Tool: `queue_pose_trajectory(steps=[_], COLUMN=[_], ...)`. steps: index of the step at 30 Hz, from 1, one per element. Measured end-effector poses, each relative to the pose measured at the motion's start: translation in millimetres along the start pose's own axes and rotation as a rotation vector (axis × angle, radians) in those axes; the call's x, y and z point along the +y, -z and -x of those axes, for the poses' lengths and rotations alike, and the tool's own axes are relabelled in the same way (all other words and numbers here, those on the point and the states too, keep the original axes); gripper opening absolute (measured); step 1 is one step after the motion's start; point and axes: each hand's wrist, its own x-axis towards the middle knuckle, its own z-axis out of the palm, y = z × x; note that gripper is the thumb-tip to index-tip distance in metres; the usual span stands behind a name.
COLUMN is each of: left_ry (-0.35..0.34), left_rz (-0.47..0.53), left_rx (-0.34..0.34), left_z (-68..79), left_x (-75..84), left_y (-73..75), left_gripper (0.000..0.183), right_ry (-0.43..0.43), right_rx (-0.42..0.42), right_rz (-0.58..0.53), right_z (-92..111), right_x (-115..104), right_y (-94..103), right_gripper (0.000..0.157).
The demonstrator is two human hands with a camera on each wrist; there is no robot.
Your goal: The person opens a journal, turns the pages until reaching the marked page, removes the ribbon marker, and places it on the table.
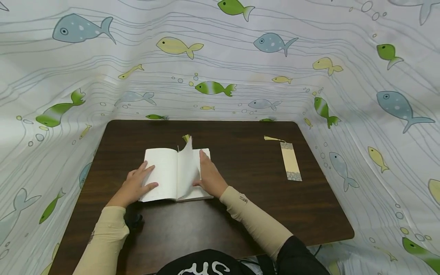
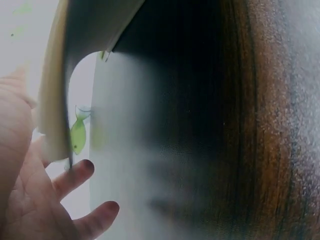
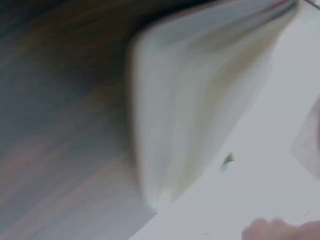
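Observation:
An open book with blank-looking white pages lies on the table before me. One page stands raised near its middle, leaning left. My left hand rests at the left page's outer edge, thumb over the paper. Its fingers look fairly straight; in the left wrist view two fingertips show past the book's edge. Beside the raised page is my right hand, fingers extended upward and thumb near the lower page edge. Blur in the right wrist view hides whether that thumb touches the paper. A yellow-green tassel pokes out above the book.
On the right of the dark wooden table lies a cream bookmark with patterned ends and a yellow tassel. White cloth printed with fish surrounds the table at the back and sides. A black object sits under my left wrist.

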Motion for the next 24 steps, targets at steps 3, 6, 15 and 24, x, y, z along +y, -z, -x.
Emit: queue_pose_trajectory(steps=[3, 6, 15, 24], left_ry=[-0.002, 0.006, -0.032, 0.012], left_rz=[0.040, 0.109, 0.264, 0.071], left_rx=[-0.001, 0.000, 0.059, -0.002], left_z=[1.9, 3.1, 2.3, -4.3], left_x=[1.3, 3.4, 9.5, -1.2], left_y=[1.5, 3.1, 5.7, -0.4], left_gripper=[0.068, 0.061, 0.069, 0.081], right_ry=[-0.024, -0.081, 0.052, 0.105], right_rx=[-0.120, -0.267, -0.471, -0.529], right_rz=[-0.296, -0.555, -0.462, -0.387], right_z=[-8.8, -16.0, -27.6, -27.3], right_x=[-15.4, -29.4, -53.4, -53.5], right_y=[1.6, -2.0, -23.4, -28.2], right_gripper=[0.115, 0.103, 0.073, 0.065])
